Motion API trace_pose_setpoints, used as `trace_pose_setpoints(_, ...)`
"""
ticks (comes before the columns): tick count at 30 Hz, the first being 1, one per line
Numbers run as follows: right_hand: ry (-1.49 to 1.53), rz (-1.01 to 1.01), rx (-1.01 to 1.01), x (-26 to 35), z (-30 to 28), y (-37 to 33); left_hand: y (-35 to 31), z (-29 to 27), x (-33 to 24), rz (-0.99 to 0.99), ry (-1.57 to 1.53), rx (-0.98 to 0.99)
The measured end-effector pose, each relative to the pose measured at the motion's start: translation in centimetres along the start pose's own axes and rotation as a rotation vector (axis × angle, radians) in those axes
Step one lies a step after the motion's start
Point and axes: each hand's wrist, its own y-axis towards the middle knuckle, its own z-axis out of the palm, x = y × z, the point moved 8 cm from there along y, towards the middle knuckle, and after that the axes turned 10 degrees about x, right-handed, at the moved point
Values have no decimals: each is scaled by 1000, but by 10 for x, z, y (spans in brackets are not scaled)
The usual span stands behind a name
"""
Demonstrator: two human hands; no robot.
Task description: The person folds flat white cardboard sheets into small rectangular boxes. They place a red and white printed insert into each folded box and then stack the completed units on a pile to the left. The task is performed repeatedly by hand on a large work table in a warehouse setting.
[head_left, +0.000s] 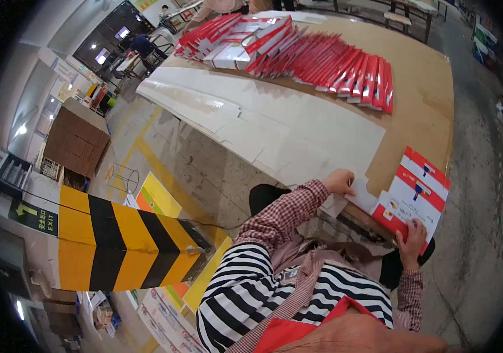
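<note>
A flat red-and-white printed carton (414, 196) lies at the table's near right corner. My right hand (414, 241) grips its near edge, with the thumb on the left and the fingers curled over the top. To the left, at the table's near edge, my left hand (340, 182) is closed with its fingers bent together. It rests by the edge of the white sheet (316, 138) that covers part of the tabletop. Whatever its fingertips may hold is hidden.
Rows of overlapping red-and-white cartons (345, 69) lie along the far side of the brown table (422, 88). A yellow-and-black striped pillar (134, 244) stands at my left. Across the table another person (222, 6) is partly visible. Cardboard (76, 141) stands farther left.
</note>
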Motion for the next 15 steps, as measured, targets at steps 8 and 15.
trace_pose_setpoints(8,247,-379,316,90,9,77,-78,92,-67,324,909,-332)
trace_pose_setpoints(15,233,-388,313,62,5,38,-89,84,-21,424,566,90)
